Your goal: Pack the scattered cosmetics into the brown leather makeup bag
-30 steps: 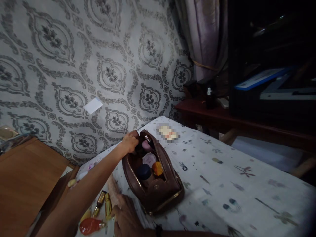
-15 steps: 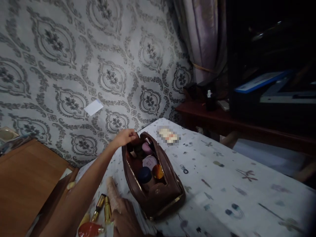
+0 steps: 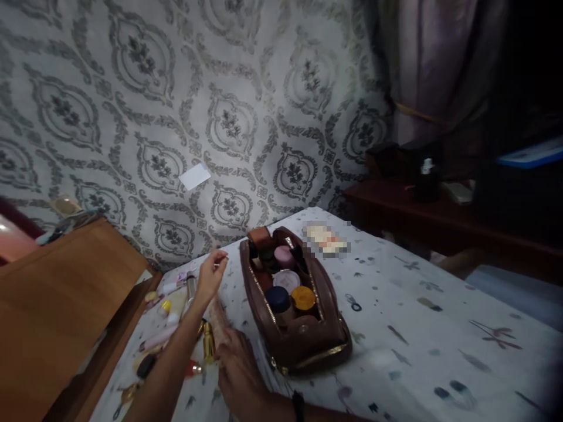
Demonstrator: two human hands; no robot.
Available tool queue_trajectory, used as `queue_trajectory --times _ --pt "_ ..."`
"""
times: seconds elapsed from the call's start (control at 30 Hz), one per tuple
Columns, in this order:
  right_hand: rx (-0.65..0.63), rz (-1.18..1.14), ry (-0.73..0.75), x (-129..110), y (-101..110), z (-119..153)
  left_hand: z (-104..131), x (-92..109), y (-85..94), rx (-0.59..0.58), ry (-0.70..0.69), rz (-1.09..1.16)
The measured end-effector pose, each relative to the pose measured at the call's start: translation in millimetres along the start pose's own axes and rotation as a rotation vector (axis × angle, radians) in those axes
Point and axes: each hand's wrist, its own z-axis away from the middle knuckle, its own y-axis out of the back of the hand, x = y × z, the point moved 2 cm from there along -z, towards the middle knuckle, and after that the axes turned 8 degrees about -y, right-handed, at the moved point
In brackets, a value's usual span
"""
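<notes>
My left hand is just left of the brown bag, off its edge, with its fingers loosely bent and apart and nothing between them. Wrapped round a pale, speckled long item is my right hand, low beside the bag's left side. The bag stands unzipped. Inside it are a dark blue lid, an orange lid, a pale round lid and a pink item. A gold tube lies left of my right hand.
Several cosmetics, among them a yellow-capped item and a pink tube, lie left of my arms. A wooden panel borders the patterned bedding at left. A dark red shelf stands at right, the papered wall behind.
My left hand has let go of the bag's far left edge and moved down and left. The view has turned left, showing more of the cosmetics. My right hand keeps its hold on the pale item.
</notes>
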Motion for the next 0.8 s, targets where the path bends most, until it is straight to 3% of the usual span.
queue_trajectory --times 0.2,0.33,0.43,0.53,0.63,0.73,0.8 --pt "-0.048 -0.058 0.022 -9 10 -2 82 8 -1.1 -0.087 0.054 -0.195" --pt "-0.026 0.015 0.073 0 4 -1 117 1 1.6 -0.194 0.136 -0.457" --pt "0.014 0.063 0.119 13 -4 1 137 -12 5.3 -0.203 0.289 -0.405" --pt "0.043 0.067 0.122 22 -10 2 149 -19 9.8 -0.144 0.305 -0.151" --pt "0.04 0.043 0.104 24 -10 2 156 -19 16.0 0.027 0.267 0.088" --pt "0.024 0.024 0.118 22 -7 1 161 -16 19.3 0.143 0.269 0.12" --pt "0.012 0.02 0.129 20 -4 1 164 -14 19.4 0.149 0.264 0.067"
